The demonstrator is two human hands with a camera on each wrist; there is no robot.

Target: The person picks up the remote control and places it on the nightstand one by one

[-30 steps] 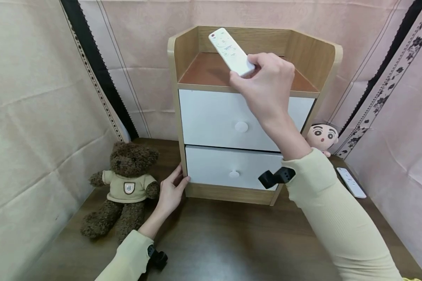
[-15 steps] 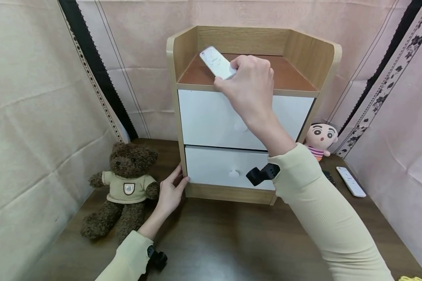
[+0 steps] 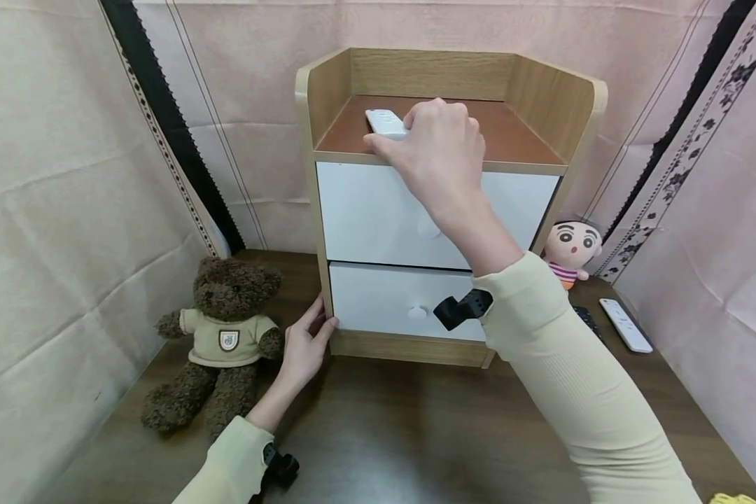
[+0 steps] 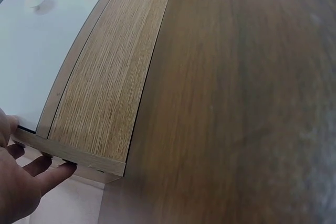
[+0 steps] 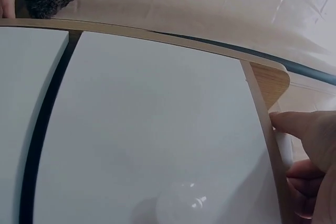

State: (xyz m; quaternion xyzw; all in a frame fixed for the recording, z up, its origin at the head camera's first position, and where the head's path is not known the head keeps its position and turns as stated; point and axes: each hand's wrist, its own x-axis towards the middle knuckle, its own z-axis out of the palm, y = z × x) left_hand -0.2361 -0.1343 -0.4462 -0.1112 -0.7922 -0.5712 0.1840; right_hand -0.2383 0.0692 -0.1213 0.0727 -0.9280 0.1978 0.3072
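My right hand [image 3: 437, 157] holds a white remote control [image 3: 386, 123] between thumb and fingers, low over the reddish-brown top shelf of a small wooden cabinet [image 3: 409, 346]. In the right wrist view the remote [image 5: 284, 148] shows partly behind the shelf's front edge, next to the thumb. The cabinet has two white drawers, both pushed in, each with a round knob. My left hand [image 3: 304, 350] touches the cabinet's lower left corner. In the left wrist view its fingertips [image 4: 64, 170] rest against the side panel, with the thumb at the front edge.
A brown teddy bear [image 3: 227, 343] in a beige shirt sits left of the cabinet. To the right are a small doll [image 3: 570, 248], a white remote [image 3: 626, 325] and a dark object [image 3: 586, 320]. Something yellow [image 3: 733, 499] shows at the lower right edge. Cloth surrounds the brown table [image 3: 384, 427].
My right hand has moved left and lowered the remote control from above the shelf down close to its surface, tilting it flatter. My left hand has stayed at the cabinet's corner.
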